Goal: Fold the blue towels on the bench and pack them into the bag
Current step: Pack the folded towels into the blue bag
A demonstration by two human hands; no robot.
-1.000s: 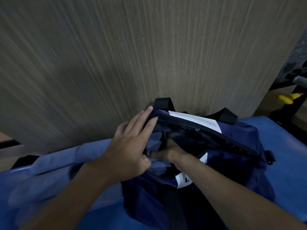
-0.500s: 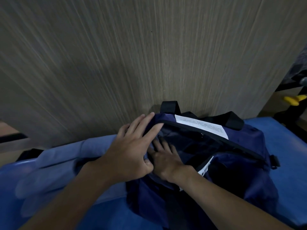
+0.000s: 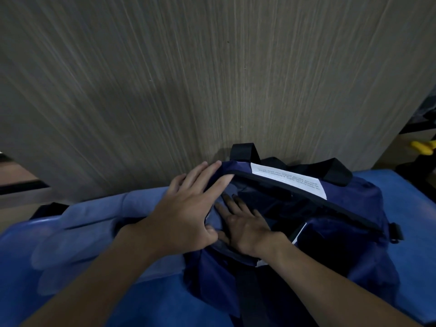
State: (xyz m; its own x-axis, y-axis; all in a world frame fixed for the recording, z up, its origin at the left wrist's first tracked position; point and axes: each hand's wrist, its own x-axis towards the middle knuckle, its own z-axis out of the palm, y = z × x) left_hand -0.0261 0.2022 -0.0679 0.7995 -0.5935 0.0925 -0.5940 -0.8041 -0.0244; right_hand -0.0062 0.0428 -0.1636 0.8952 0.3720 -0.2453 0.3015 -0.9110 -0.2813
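Navy bag [image 3: 354, 208] at the bench's [image 3: 408, 220] back edge. Left hand [image 3: 186, 213], fingers straight, rests on its left rim. Right hand [image 3: 245, 230], flat, presses a blue towel [image 3: 220, 210] inside. Second towel [image 3: 94, 232] lies just left.

Holds left hand [image 3: 186, 213] palm down, fingers straight, slightly spread, pointing far-right. Rests right hand [image 3: 245, 225] flat just beside it, fingers straight, thumbs close together. Extends both forearms from near edge.
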